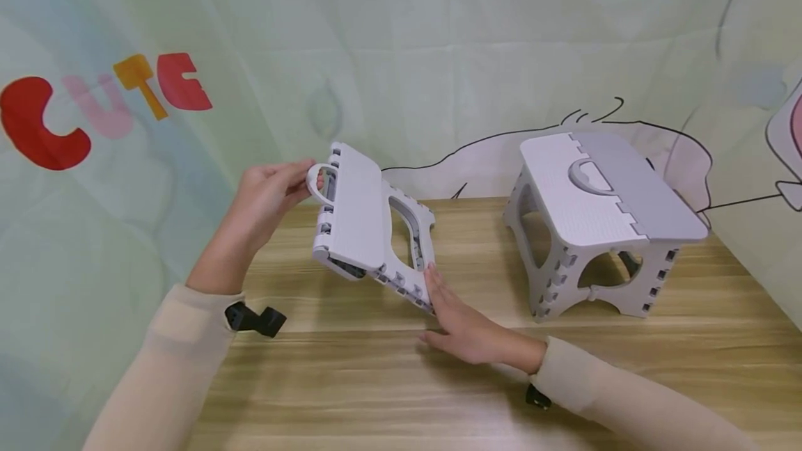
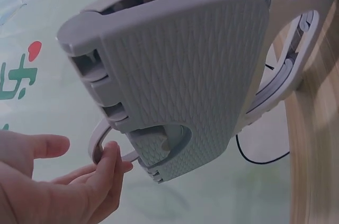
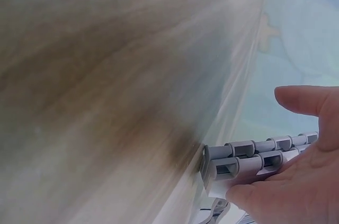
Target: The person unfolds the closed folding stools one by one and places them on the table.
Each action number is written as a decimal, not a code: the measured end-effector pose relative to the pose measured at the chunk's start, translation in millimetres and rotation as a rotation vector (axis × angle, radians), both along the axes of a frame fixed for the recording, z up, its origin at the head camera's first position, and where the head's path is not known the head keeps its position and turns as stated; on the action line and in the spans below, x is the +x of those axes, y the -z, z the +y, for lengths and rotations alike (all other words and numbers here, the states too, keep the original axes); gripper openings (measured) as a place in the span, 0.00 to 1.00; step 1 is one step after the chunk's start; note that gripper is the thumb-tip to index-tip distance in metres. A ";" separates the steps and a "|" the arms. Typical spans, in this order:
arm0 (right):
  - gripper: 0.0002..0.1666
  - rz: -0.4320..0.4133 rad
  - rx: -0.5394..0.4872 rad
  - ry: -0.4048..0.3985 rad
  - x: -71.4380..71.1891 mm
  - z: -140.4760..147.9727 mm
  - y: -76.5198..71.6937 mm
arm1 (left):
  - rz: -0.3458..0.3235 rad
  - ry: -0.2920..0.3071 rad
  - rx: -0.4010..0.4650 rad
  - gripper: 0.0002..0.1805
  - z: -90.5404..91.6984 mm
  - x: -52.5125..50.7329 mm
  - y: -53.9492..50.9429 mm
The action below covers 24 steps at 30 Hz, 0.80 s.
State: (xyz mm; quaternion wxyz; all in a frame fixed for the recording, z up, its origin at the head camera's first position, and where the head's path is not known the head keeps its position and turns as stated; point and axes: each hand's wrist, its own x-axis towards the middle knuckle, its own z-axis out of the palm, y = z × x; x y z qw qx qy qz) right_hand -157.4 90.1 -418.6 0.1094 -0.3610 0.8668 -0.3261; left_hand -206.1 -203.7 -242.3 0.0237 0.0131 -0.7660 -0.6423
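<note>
A partly folded grey-and-white folding stool is tilted above the wooden table in the head view. My left hand has its fingers hooked through the stool's carrying handle; in the left wrist view the thumb stands apart from this loop. On the stool's lower right side, my right hand touches the leg panel with straight fingers, its thumb spread away. The right wrist view shows the hinged edge of the stool against that hand's fingers.
A second folding stool stands unfolded on the right of the table, its handle lying in the top. Behind the table hangs a printed curtain with coloured letters at the left.
</note>
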 end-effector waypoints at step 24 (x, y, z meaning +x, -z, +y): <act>0.57 -0.063 -0.063 0.021 -0.4 11.1 -1.3 | 0.036 0.082 0.188 0.25 45.8 -10.4 -20.5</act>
